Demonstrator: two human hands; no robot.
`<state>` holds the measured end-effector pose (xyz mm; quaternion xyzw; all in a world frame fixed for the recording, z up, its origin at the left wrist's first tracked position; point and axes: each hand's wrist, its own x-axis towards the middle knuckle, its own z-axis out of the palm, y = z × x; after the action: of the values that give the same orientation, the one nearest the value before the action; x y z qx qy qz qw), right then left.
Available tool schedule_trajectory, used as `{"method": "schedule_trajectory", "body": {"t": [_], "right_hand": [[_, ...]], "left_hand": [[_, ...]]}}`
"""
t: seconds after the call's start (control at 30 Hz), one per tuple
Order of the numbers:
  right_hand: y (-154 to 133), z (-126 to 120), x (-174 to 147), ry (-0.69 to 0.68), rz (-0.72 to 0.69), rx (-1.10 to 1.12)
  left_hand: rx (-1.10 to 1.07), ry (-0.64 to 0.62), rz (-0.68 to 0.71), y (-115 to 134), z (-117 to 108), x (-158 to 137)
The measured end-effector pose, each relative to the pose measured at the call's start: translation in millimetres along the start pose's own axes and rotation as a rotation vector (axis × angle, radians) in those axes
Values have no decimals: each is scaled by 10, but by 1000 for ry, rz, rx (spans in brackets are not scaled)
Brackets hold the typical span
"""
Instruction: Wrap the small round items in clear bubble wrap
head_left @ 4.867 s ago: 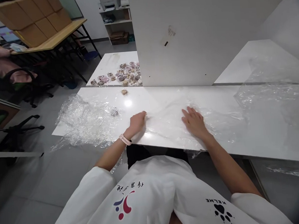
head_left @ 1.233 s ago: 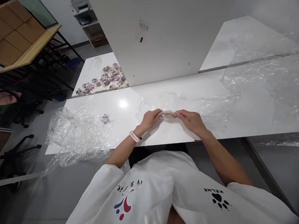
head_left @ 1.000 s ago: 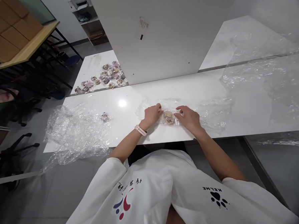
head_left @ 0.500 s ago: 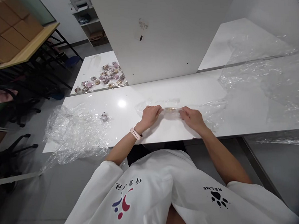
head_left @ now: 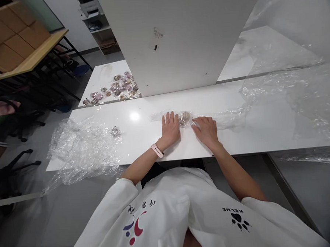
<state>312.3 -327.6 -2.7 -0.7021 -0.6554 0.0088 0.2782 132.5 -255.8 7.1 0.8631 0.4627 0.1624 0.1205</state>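
A small round, brownish item wrapped in clear film (head_left: 184, 117) lies on the white table (head_left: 144, 148) between my hands. What is inside the wrapping cannot be made out. My left hand (head_left: 170, 127) lies flat just left of it, fingers stretched forward over the film. On the other side, my right hand (head_left: 206, 130) rests on the clear plastic film (head_left: 229, 116), its fingers laid out and its thumb near the item. The film runs rightward along the table from the wrapped piece.
Crumpled clear film (head_left: 77, 144) covers the table's left end, with one small wrapped piece (head_left: 115, 131) beside it. More film (head_left: 307, 94) spreads at the right. Several wrapped pieces (head_left: 124, 85) are heaped beyond the table, left of an upright white panel (head_left: 182, 37).
Both hands have let go of the film ends they pinched and now lie on the film. The wrapped item has turned from edge-on to its round face.
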Motion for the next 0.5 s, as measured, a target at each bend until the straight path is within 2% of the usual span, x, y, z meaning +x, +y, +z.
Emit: {"method": "schedule_trajectory", "body": {"t": [0.07, 0.17, 0.23, 0.3, 0.37, 0.43, 0.5], "right_hand": [[-21, 30, -105, -20, 9, 45], [-46, 51, -233, 7, 31, 114], [-69, 44, -326, 47, 106, 143], [-92, 32, -411, 95, 230, 234], [-103, 15, -451, 116, 402, 464], [-97, -15, -416, 97, 563, 786], [-83, -72, -311, 30, 632, 1070]], "left_hand": [[-64, -29, -94, -29, 112, 14], [-283, 74, -213, -82, 204, 157], [-496, 175, -301, -85, 176, 238], [-755, 222, -410, -42, 82, 266], [-1050, 175, -502, 51, -42, 237], [-1345, 78, -538, 187, -157, 167], [-1582, -26, -531, 340, -238, 74]]}}
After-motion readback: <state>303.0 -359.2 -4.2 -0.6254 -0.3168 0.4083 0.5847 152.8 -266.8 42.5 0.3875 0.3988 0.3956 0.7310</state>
